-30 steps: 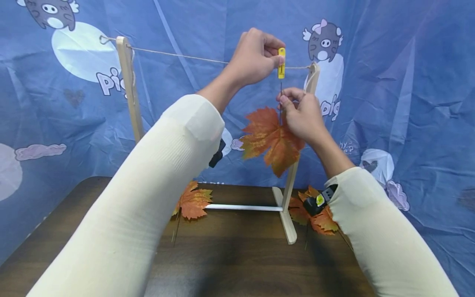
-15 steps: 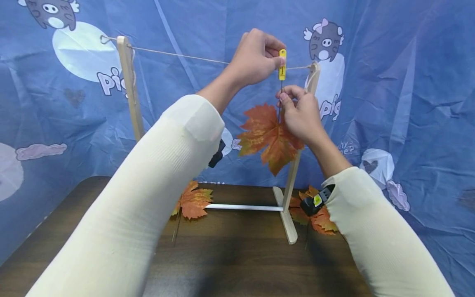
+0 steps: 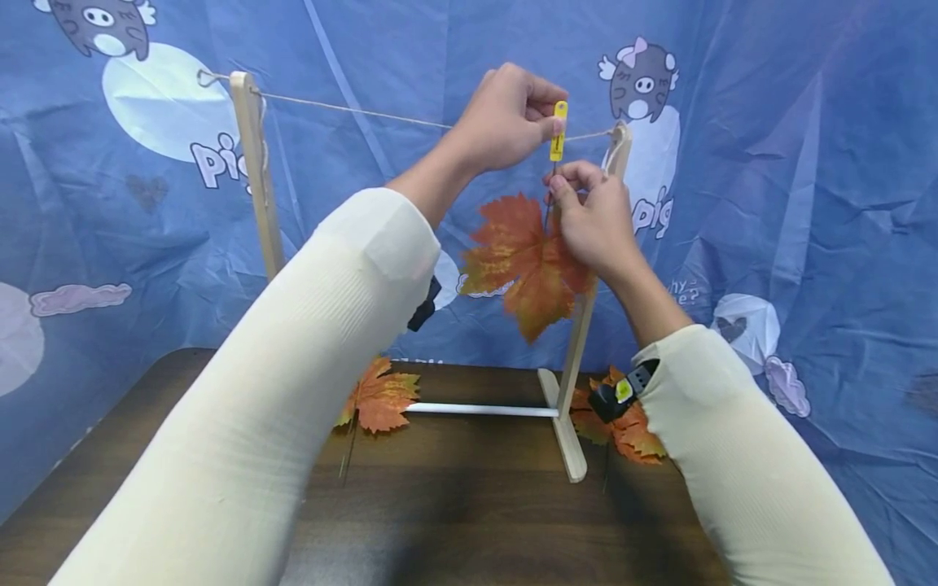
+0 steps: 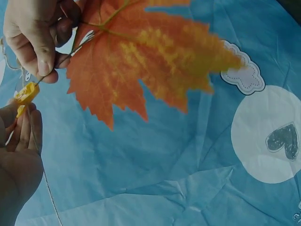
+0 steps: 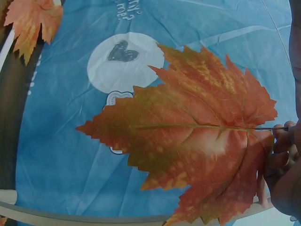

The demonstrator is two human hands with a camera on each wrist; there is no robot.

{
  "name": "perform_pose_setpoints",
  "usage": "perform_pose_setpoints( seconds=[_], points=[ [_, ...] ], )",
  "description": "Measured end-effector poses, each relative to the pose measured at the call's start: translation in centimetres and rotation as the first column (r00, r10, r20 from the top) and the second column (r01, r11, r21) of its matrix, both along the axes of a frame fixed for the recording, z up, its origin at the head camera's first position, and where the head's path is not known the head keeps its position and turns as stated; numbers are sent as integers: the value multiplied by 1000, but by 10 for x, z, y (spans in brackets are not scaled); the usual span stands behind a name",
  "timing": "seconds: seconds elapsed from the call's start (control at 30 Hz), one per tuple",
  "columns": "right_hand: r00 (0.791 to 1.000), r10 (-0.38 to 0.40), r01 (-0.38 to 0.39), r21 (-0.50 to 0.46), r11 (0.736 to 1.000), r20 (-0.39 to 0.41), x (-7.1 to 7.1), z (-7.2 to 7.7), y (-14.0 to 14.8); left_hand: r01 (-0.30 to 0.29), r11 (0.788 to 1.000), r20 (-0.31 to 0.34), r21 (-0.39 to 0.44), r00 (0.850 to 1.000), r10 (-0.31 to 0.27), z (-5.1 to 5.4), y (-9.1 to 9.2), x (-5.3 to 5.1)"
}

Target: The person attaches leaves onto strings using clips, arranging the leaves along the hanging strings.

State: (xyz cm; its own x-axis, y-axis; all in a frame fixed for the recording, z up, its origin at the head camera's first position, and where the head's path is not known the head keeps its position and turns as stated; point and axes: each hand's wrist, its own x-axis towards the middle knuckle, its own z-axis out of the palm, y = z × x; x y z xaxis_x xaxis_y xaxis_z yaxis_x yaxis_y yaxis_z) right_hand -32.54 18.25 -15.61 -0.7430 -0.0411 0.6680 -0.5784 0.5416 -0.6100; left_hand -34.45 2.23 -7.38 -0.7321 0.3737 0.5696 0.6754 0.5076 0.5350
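Note:
In the head view my left hand (image 3: 506,118) pinches a small yellow clothespin (image 3: 558,130) at the string (image 3: 352,108). Just below it, my right hand (image 3: 597,216) pinches the thin dark stem (image 3: 547,216) of an orange-red maple leaf (image 3: 526,264). The stem's upper end reaches the clothespin's lower end; the left wrist view shows the clothespin (image 4: 27,93) right beside that tip. Whether the clothespin grips the stem I cannot tell. The leaf hangs below the right hand's fingers, and in the right wrist view its broad blade (image 5: 202,127) fills the middle.
The string spans two wooden posts, the left one (image 3: 256,171) and the right one (image 3: 579,334), whose foot (image 3: 567,448) stands on the dark table (image 3: 454,521). A white rod (image 3: 484,409) runs low between them. More leaves lie at left (image 3: 381,399) and right (image 3: 633,431).
My right hand has risen slightly with the leaf, which swings a little left and up. My left hand and the clothespin have sunk slightly, so stem and clothespin are closer.

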Motion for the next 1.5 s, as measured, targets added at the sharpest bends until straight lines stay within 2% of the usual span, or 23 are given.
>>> perform_pose_setpoints(
  seconds=[0.17, 0.27, 0.5, 0.7, 1.0, 1.23, 1.4, 1.5],
  points=[
    [1000, -2, 2, -6, 1000, 12, 0, -2, 0, -17, 997, -34, -82, 999, 14, -2, -2, -1],
    [1000, -7, 7, -6, 1000, 24, 1, -4, 0, -13, 996, -37, -88, 999, 10, -3, -2, -1],
    [1000, 9, -8, -28, 1000, 12, -1, -5, -1, -2, 1000, -10, -10, 1000, 2, -5, -4, -1],
    [1000, -6, 6, -36, 999, 15, 0, -5, 1, 6, 997, -26, 75, 1000, -4, -8, -10, 2],
    [999, -43, 43, -8, 999, -14, 5, -7, 7, 32, 994, -152, 101, 988, -16, -25, -33, 9],
    [1000, -13, 13, -3, 1000, -23, 9, -10, 7, 76, 985, -226, 158, 973, -39, -29, -55, 17],
    [1000, 27, -26, 10, 1000, -13, 11, -15, 3, 91, 979, -228, 181, 972, -48, -34, -72, 24],
    [997, 74, -73, 21, 997, -24, 12, -21, -2, 74, 975, -181, 211, 983, -36, -40, -83, 30]
  ],
)
